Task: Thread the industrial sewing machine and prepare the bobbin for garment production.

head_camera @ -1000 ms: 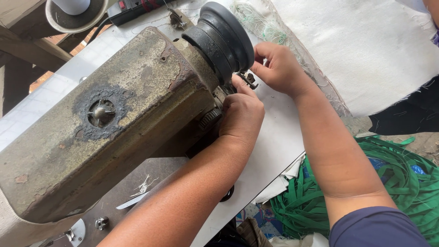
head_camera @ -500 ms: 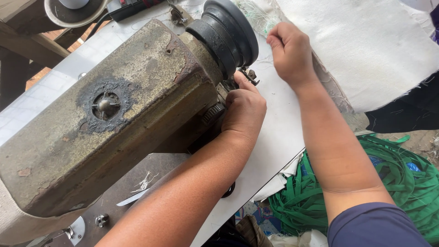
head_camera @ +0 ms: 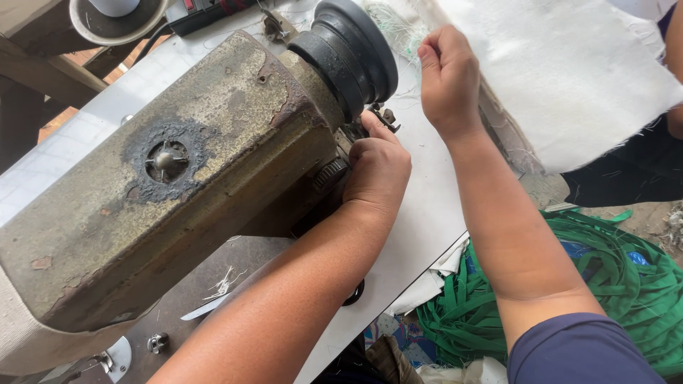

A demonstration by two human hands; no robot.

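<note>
An old, rust-stained sewing machine (head_camera: 192,178) lies across a white table (head_camera: 427,213), its black handwheel (head_camera: 352,50) pointing away from me. My left hand (head_camera: 377,171) is pressed against the machine's end just below the handwheel. Its fingers curl in beside a small metal fitting (head_camera: 384,117) and a knurled knob (head_camera: 329,173); what they grip is hidden. My right hand (head_camera: 448,75) is raised to the right of the handwheel as a closed fist, clear of the machine. I see nothing in it.
A sheet of white fabric (head_camera: 569,64) with frayed edges lies at the upper right. A heap of green straps (head_camera: 626,284) sits below the table's edge at the right. A round dish (head_camera: 117,21) and a black box (head_camera: 206,11) stand at the far edge.
My right hand has left the small fitting by the handwheel and moved up and away from it, closing into a fist. My left hand has stayed at the machine's end.
</note>
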